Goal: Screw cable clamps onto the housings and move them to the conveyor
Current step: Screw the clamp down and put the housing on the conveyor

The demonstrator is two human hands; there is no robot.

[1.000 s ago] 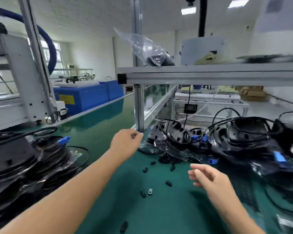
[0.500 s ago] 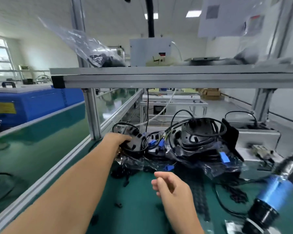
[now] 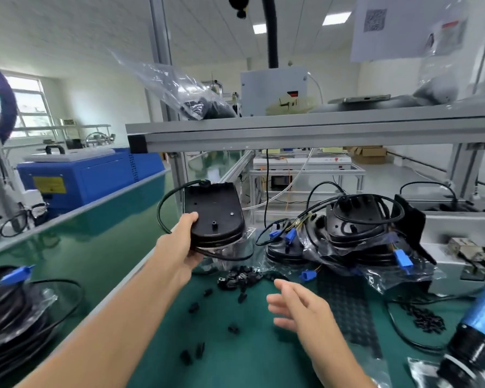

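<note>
Left hand [image 3: 179, 253] grips flat black plastic housing [image 3: 212, 212], trailing black cable, lifted above green bench mat [image 3: 235, 359]; right hand [image 3: 300, 312] loose-fingered, empty; advisable: set housing flat beside scattered small black clamps [image 3: 240, 277] before screwing.

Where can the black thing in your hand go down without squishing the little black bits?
The housing in the left hand fits best on the bare green mat between both forearms. Another free patch lies right of the scattered cable clamps, before the dotted black pad. Crowded: the bagged housings behind.
</note>
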